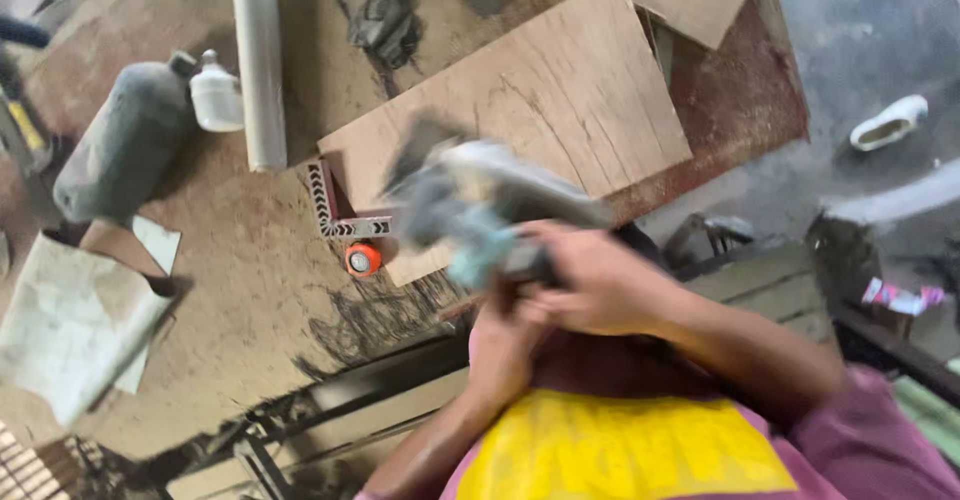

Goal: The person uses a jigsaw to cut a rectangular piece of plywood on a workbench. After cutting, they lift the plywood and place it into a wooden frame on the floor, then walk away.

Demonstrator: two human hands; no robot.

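A view from above of a person in a purple and yellow shirt, working close to the chest over a dusty wooden workbench (250, 290). Both hands are wrapped around a grey handheld power tool (480, 200), which is too blurred to name exactly; it may be a small router or trimmer. The right hand (590, 280) is closed over the tool's rear end from above, fingers curled tight around it. The left hand (500, 345) comes up from below with its fingers pressed to the underside of the tool, though the blur hides how firmly it grips. The tool is held in the air, just above the near edge of a plywood sheet (560, 100) that lies flat on the bench.

Just beside that sheet, on its left, lies a metal square (335, 210) with a zigzag pattern, and a small orange tape measure (363, 259) sits right below it. Further left stand a dark grey cylinder (125, 145) and a small white bottle (216, 95), close together. A pale plastic pipe (260, 60) lies next to the bottle. A crumpled sheet of paper (70, 325) rests near the left edge. A white shoe (888, 123) lies on the concrete floor, well apart to the right
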